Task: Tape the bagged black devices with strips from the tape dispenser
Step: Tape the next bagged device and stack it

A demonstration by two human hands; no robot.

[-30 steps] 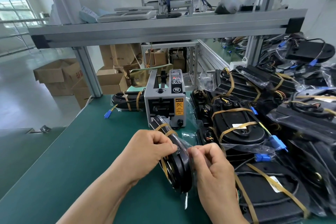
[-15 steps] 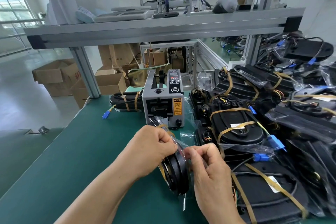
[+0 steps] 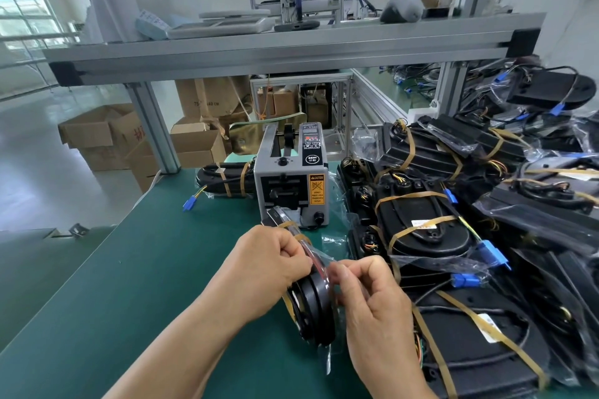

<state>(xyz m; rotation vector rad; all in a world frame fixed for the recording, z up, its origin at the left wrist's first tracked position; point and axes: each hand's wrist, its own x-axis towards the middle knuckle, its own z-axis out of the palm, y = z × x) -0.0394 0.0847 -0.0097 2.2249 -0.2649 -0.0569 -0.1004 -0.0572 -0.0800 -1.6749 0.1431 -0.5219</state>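
Bagged black device [image 3: 316,311] stands on edge in our grip, left hand [image 3: 269,272] and right hand [image 3: 372,311] pinching its bag. One tape band [image 3: 285,224] wraps it beyond the grip; we reckon another strip is due.

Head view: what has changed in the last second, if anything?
Almost nothing. The left hand and right hand still hold the bagged black device standing on edge on the green mat. Only the right fingers shifted slightly on the plastic fold. Nothing was taken up or let go. The tape dispenser and the taped pile stayed put.
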